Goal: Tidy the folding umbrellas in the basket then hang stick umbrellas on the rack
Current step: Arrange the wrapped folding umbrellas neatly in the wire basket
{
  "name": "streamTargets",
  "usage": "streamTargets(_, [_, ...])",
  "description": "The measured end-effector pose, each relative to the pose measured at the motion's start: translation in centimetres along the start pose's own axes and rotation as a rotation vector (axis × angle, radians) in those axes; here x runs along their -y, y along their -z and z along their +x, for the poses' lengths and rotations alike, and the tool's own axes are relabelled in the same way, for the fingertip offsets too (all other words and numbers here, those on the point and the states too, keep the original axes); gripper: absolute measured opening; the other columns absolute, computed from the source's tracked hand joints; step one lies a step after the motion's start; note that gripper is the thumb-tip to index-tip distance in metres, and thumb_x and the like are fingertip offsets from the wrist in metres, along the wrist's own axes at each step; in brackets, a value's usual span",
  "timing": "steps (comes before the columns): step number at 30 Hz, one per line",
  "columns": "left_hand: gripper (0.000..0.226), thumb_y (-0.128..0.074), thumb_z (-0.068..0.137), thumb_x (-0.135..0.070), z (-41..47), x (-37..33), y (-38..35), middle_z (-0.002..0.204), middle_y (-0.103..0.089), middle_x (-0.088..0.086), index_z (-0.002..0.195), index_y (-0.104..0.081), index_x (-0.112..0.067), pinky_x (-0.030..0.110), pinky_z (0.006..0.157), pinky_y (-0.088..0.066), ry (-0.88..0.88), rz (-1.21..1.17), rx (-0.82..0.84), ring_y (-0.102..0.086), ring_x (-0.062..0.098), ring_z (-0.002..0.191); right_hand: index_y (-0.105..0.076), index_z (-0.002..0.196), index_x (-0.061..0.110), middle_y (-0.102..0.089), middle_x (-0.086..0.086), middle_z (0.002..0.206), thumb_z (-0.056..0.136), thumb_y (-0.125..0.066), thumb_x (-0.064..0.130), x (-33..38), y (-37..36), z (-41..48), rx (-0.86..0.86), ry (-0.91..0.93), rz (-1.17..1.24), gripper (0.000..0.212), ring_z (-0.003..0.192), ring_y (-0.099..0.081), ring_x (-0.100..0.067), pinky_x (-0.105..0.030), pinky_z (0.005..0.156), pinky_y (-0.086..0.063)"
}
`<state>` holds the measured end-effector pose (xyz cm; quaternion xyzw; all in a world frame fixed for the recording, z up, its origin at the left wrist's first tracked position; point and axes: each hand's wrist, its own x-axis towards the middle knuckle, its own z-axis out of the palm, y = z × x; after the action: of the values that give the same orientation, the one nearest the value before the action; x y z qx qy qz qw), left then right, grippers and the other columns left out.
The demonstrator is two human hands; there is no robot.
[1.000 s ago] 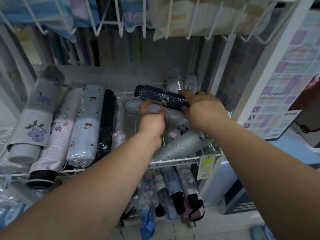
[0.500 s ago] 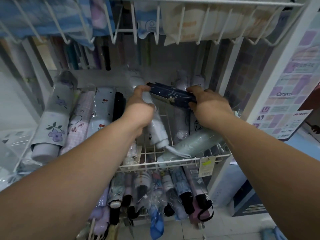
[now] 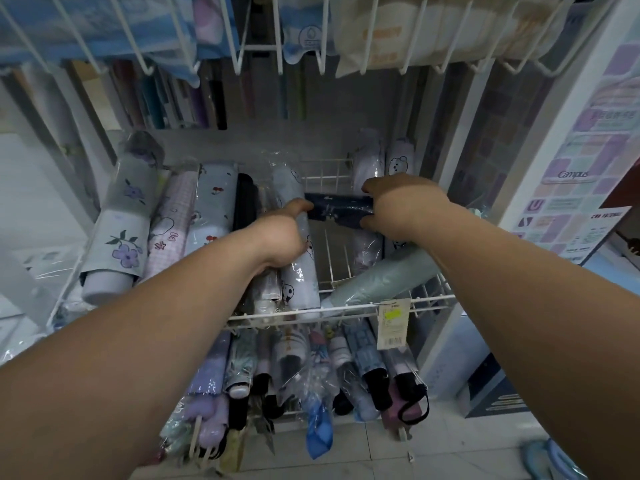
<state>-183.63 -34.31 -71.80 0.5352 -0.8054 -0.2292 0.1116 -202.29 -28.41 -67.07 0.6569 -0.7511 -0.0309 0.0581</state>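
Right hand (image 3: 403, 202) grip closed around navy folding umbrella (image 3: 341, 208), held crosswise mid-frame above the wire basket (image 3: 349, 311). Left hand (image 3: 282, 233) fingertips touch its left end, resting on bear-print umbrella (image 3: 299, 271); grip state unclear.

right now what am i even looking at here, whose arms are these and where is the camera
The camera is worn on a person's head, looking forward and down, so the two bare arms reaching in from the bottom are that person's own. No machine is involved. They stand at a white wire basket on a shop rack, filled with folded umbrellas in clear wrappers. The right hand grips one end of a navy folding umbrella, held crosswise above the basket. The left hand touches its other end and rests on a pale blue panda-print umbrella lying in the row. A pale green umbrella lies slanted at the right. A price tag hangs on the front rim. More umbrellas fill a lower basket.
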Motion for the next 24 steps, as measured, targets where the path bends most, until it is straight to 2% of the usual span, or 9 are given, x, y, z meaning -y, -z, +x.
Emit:
streamTargets(3, [0.087, -0.062, 0.091, -0.010, 0.1, -0.2, 0.0, 0.123, -0.061, 0.018, 0.157, -0.015, -0.041, 0.021, 0.044, -0.036, 0.011, 0.012, 0.011, -0.058, 0.022, 0.075, -0.048, 0.138, 0.019, -0.061, -0.007, 0.122, 0.096, -0.057, 0.042, 0.3, 0.6, 0.0, 0.035, -0.007, 0.040, 0.049, 0.099, -0.057, -0.028, -0.041, 0.087, -0.053])
streamTargets(10, [0.085, -0.055, 0.092, -0.003, 0.2, -0.8, -0.1, 0.128, -0.060, 0.021, 0.159, -0.014, -0.036, 0.014, 0.032, -0.032, 0.008, 0.112, 0.099, -0.051, 0.015, 0.061, -0.050, 0.136, 0.020, -0.061, -0.008, 0.122, 0.097, -0.056, 0.035, -0.4, 1.1, -0.6, 0.011, -0.107, 0.153, 0.042, 0.104, -0.059, -0.031, -0.041, 0.090, -0.054])
streamTargets(12, [0.085, -0.054, 0.095, -0.006, 0.4, -1.1, -0.2, 0.137, -0.057, 0.020, 0.161, -0.009, -0.033, 0.019, 0.043, -0.041, 0.011, 0.221, 0.149, -0.058, 0.020, 0.070, -0.051, 0.134, 0.020, -0.061, -0.008, 0.119, 0.097, -0.055, 0.035, -0.3, 0.6, -0.7, -0.019, -0.115, 0.158, 0.040, 0.101, -0.059, -0.030, -0.038, 0.084, -0.053])
streamTargets(14, [0.079, -0.051, 0.100, -0.012, 0.4, -1.4, -0.8, 0.148, -0.049, 0.018, 0.162, -0.003, -0.022, 0.026, 0.065, -0.049, -0.026, 0.382, 0.224, -0.065, 0.028, 0.094, -0.051, 0.132, 0.019, -0.061, -0.008, 0.116, 0.098, -0.054, 0.033, -0.1, 0.2, -0.6, -0.037, -0.123, 0.167, 0.037, 0.098, -0.058, -0.030, -0.036, 0.076, -0.049])
streamTargets(15, [0.074, -0.047, 0.103, -0.015, 0.4, -1.5, -1.2, 0.152, -0.046, 0.018, 0.162, -0.003, -0.015, 0.029, 0.078, -0.051, -0.053, 0.464, 0.265, -0.064, 0.029, 0.107, -0.050, 0.132, 0.018, -0.061, -0.009, 0.116, 0.098, -0.053, 0.034, -0.1, 0.1, -0.6, -0.041, -0.127, 0.176, 0.037, 0.098, -0.058, -0.031, -0.036, 0.075, -0.048])
streamTargets(17, [0.062, -0.039, 0.106, -0.018, 0.2, -1.7, -2.1, 0.156, -0.042, 0.014, 0.160, -0.012, -0.006, 0.035, 0.096, -0.051, -0.097, 0.614, 0.329, -0.061, 0.029, 0.118, -0.049, 0.133, 0.017, -0.061, -0.011, 0.117, 0.099, -0.052, 0.036, 0.0, 0.0, -0.6, -0.048, -0.132, 0.201, 0.039, 0.102, -0.059, -0.033, -0.036, 0.075, -0.048])
streamTargets(21, [0.058, -0.037, 0.107, -0.018, -0.3, -1.6, -3.0, 0.162, -0.033, 0.010, 0.160, -0.017, -0.010, 0.038, 0.104, -0.049, -0.097, 0.764, 0.350, -0.054, 0.031, 0.129, -0.052, 0.131, 0.016, -0.062, -0.011, 0.116, 0.099, -0.051, 0.036, -0.1, -0.2, -1.1, -0.067, -0.122, 0.241, 0.038, 0.100, -0.060, -0.032, -0.035, 0.075, -0.049])
streamTargets(24, [0.051, -0.039, 0.107, -0.022, -1.1, -1.7, -2.2, 0.159, -0.038, 0.009, 0.157, -0.031, -0.015, 0.035, 0.102, -0.046, -0.105, 0.711, 0.365, -0.051, 0.029, 0.132, -0.051, 0.133, 0.015, -0.062, -0.012, 0.117, 0.099, -0.050, 0.038, 0.2, -0.4, -1.6, -0.063, -0.111, 0.258, 0.041, 0.102, -0.061, -0.032, -0.037, 0.080, -0.053])
